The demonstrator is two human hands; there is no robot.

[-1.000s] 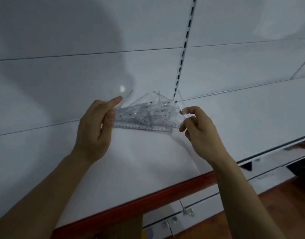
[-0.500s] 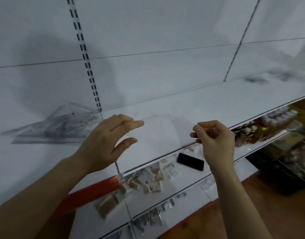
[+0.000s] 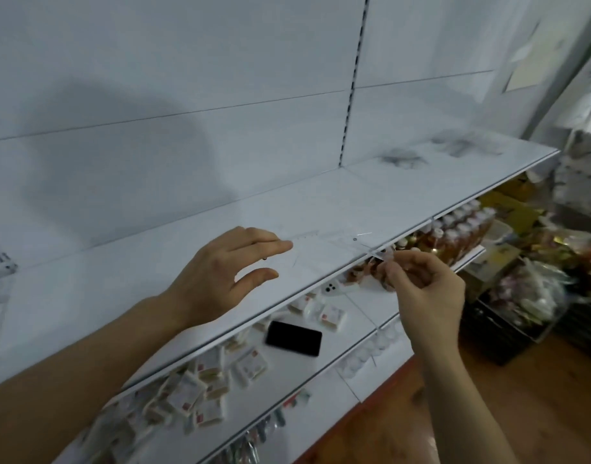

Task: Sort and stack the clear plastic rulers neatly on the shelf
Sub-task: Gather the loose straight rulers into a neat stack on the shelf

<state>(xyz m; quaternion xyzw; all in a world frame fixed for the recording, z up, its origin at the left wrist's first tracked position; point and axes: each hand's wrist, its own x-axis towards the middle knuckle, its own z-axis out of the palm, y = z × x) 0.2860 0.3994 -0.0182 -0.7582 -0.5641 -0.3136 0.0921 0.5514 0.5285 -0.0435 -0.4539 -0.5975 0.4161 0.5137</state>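
White shelf [image 3: 371, 209] carries one clear ruler [image 3: 334, 242] between the hands: right hand [image 3: 424, 289] pinches its end, left hand [image 3: 220, 276] is released beside it. Next, probably carrying it to a stack.

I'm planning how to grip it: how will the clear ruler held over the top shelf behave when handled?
Probably stiff: the clear ruler spans flat between the left hand and right hand without visible sag. Likely light, since the right hand's fingertips pinch just one end. Its smooth, thin plastic may slip, and it would likely slide easily on the white shelf.
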